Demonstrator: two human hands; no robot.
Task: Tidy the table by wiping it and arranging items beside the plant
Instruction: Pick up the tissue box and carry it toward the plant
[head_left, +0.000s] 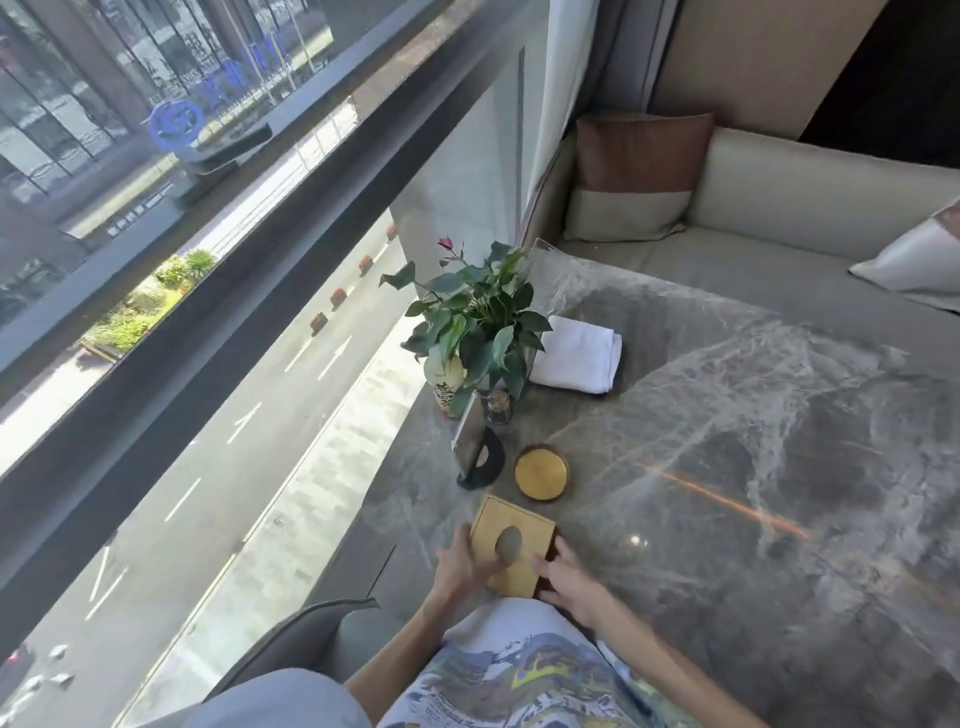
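Both hands on tissue box (524, 519), lower centre of frame. Left hand (457, 566) grips the box's left side, fingers curled onto the top face beside the oval slot; slightly motion-blurred. Right hand (571, 577) holds the right side near the bottom corner, fingers bent against the edge. Box is gold-toned and sits flat on the table (727, 415), at its window-side edge, closest to the person.

Left to right:
- Window (156, 156) fills the left half of the frame; street and road markings visible below.
- Grey chair back (311, 639), lower left, beside the person's knee.
- Plant (478, 322), centre of frame, green leaves with one dark red bud, standing at the window-side edge of the table. A pale bottle (444, 382) with dark lettering stands among its lower leaves.
- Black stand (480, 457) holding a tilted card, just below the plant and above the box, apart from both.
- Small glass jar (497, 405), just above the stand, under the leaves; contents too small to tell.
- Round gold disc (541, 472), just right of the stand, above the box's upper right corner, not touching it.
- Folded white cloth (576, 353), right of the plant, flat on the table.
- Clear acrylic holder (556, 275), above the cloth.
- Sofa (805, 182) with a brown-and-cream cushion (639, 171), upper right.
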